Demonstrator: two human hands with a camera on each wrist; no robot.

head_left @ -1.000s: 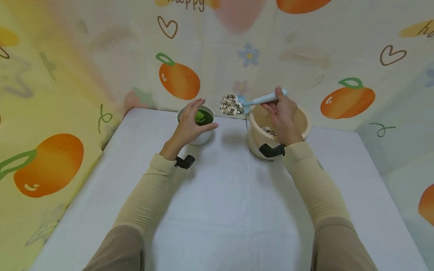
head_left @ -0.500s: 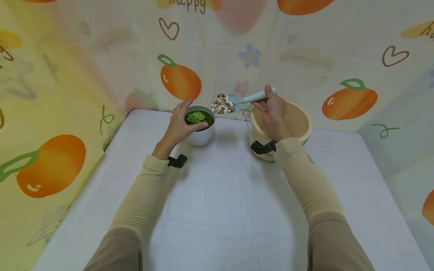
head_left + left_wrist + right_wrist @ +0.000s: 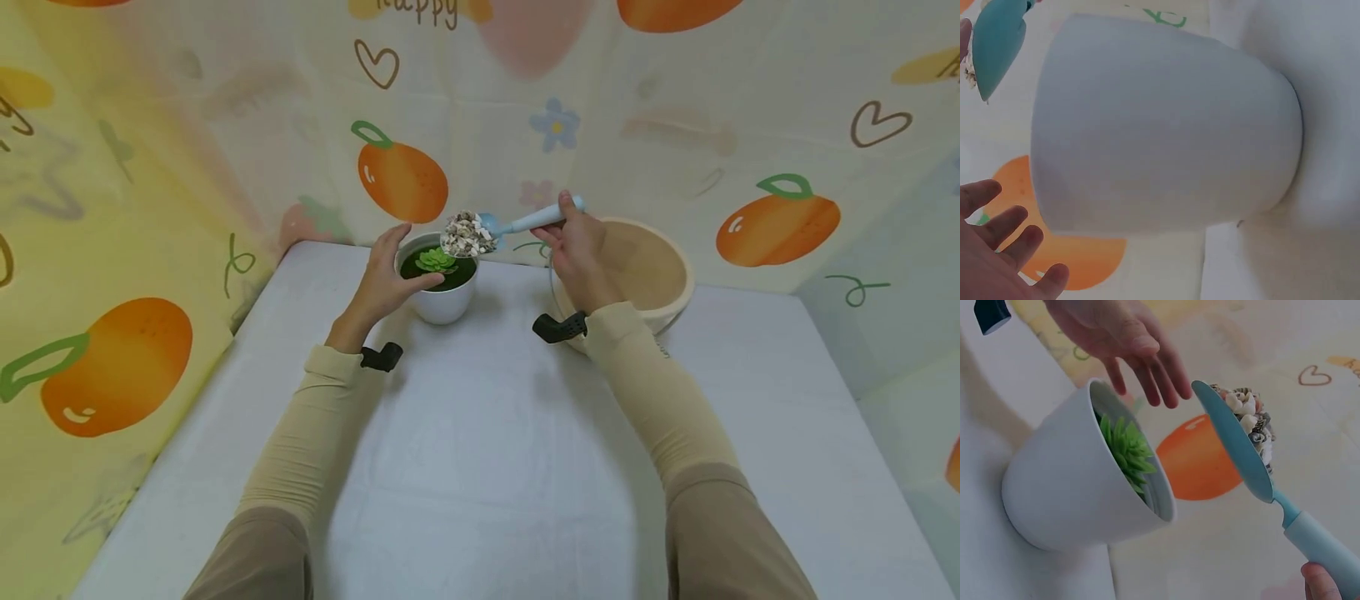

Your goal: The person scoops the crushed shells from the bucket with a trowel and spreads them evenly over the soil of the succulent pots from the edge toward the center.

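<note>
While the right hand (image 3: 576,252) grips a blue trowel (image 3: 534,219) loaded with small shells (image 3: 1250,419) above the rim of a white pot (image 3: 446,306) containing a green succulent (image 3: 436,260), the left hand (image 3: 381,282) is spread near that pot, which stands upright on the table (image 3: 465,433).
</note>
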